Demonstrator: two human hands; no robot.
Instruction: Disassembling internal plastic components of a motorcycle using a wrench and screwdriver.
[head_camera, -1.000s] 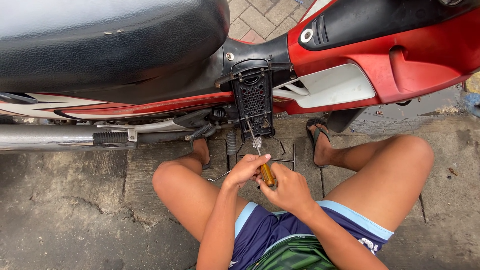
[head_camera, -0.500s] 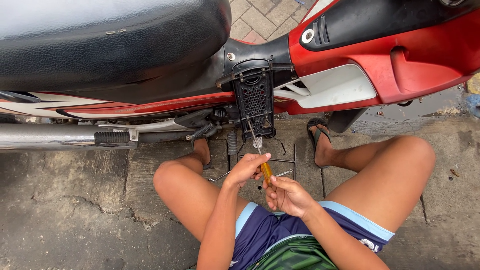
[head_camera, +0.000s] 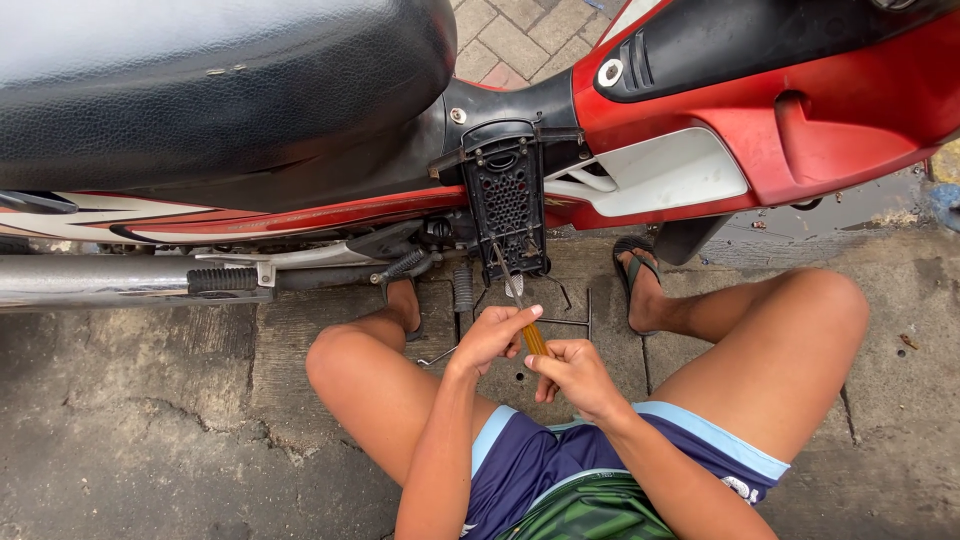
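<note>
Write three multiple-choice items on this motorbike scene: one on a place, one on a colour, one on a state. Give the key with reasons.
1. Where does the tip of the screwdriver point?
A. at the black perforated cover under the seat
B. at the exhaust pipe
C. at the paving

2. What colour is the screwdriver's handle?
A. blue
B. amber-yellow
C. white

3. How is the screwdriver held?
A. by the left hand alone
B. lying loose on the ground
C. by both hands, the right hand lower on the handle

Key: 1 A, the shaft runs up to the cover's lower edge. 2 B, amber shows between the hands. 3 C, each hand has a grip on the handle, left above right.
</note>
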